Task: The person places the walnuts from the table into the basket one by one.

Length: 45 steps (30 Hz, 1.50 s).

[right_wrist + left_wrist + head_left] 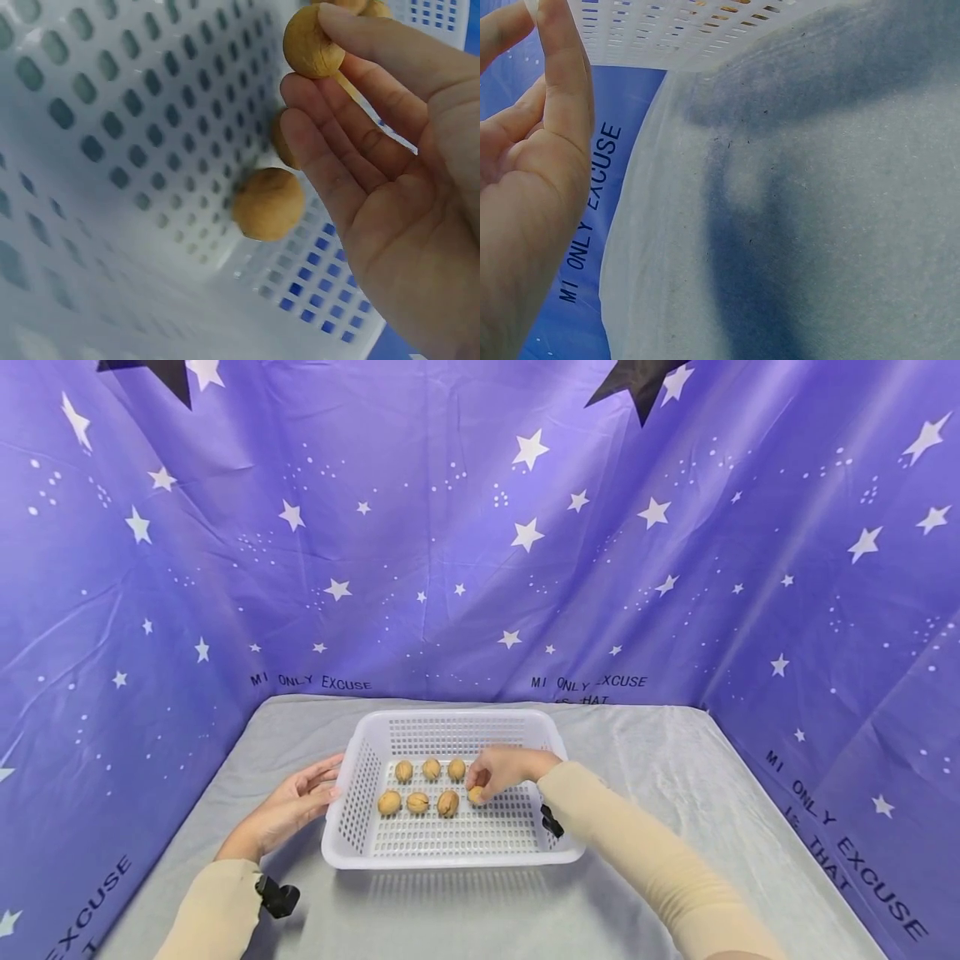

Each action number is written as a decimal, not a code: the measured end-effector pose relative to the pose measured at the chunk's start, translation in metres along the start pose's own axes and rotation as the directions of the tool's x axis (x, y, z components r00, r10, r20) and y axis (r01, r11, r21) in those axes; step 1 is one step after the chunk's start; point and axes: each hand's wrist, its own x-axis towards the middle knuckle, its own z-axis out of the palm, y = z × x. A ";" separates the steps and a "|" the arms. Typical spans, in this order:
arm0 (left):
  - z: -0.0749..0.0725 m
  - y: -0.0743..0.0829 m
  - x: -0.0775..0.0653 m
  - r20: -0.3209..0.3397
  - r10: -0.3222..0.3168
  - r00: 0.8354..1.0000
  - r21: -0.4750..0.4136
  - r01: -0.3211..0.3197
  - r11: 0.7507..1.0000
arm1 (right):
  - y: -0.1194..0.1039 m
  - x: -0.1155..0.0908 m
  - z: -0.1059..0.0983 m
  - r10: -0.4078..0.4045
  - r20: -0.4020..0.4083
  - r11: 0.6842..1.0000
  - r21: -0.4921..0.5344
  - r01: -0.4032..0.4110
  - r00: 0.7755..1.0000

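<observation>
A white perforated plastic basket [453,860] holds several walnuts in two rows, such as the front-left walnut [389,802] and the back-left walnut [403,771]. Inside it, my right hand [504,768] pinches a walnut [314,42] between thumb and fingers, at the right end of the front row. Other walnuts, one of them a round walnut [268,204], lie beyond those fingers in the right wrist view. At the basket's left side, my left hand [296,802] touches the rim with thumb and fingertips; its palm faces the basket. The rim partly hides those fingertips.
A grey cloth [645,827] covers the table under the basket. Purple star-printed curtain [450,552] hangs behind and along both sides. Each wrist carries a small black device, such as the left device [277,897]. The basket's walls stand around the walnuts.
</observation>
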 end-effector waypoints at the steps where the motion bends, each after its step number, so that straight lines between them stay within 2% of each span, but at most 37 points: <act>1: 0.000 0.000 0.000 -0.001 0.001 1.000 0.001 -0.001 1.000 | 0.001 0.000 0.002 0.006 0.003 1.000 0.007 -0.006 1.000; 12: 0.000 -0.002 0.000 0.000 0.010 1.000 -0.004 -0.010 1.000 | 0.003 0.000 0.010 0.024 0.003 0.999 0.021 -0.024 1.000; 17: 0.000 -0.001 -0.002 0.007 0.023 1.000 -0.009 -0.023 1.000 | 0.000 -0.005 0.002 0.030 0.011 0.999 0.035 -0.031 0.999; 21: 0.000 -0.002 -0.002 0.018 0.035 0.999 -0.002 -0.035 0.999 | -0.005 -0.012 -0.011 0.001 -0.010 1.000 0.021 -0.001 1.000; 27: -0.001 -0.003 -0.003 0.005 0.035 0.999 -0.001 -0.035 0.999 | -0.014 -0.028 -0.033 -0.058 -0.056 0.998 -0.002 0.058 0.997; 33: -0.002 -0.004 -0.003 -0.003 0.037 0.999 -0.007 -0.037 0.999 | -0.016 -0.045 -0.049 -0.057 -0.112 0.998 0.021 0.060 0.992; 39: -0.001 -0.002 -0.002 0.001 0.045 0.999 -0.012 -0.045 0.999 | -0.006 -0.067 -0.057 -0.081 -0.159 0.995 0.051 0.091 0.984; 45: 0.001 -0.001 -0.002 0.015 0.056 0.998 -0.011 -0.056 0.998 | 0.018 -0.096 -0.059 -0.079 -0.244 0.993 0.066 0.097 0.967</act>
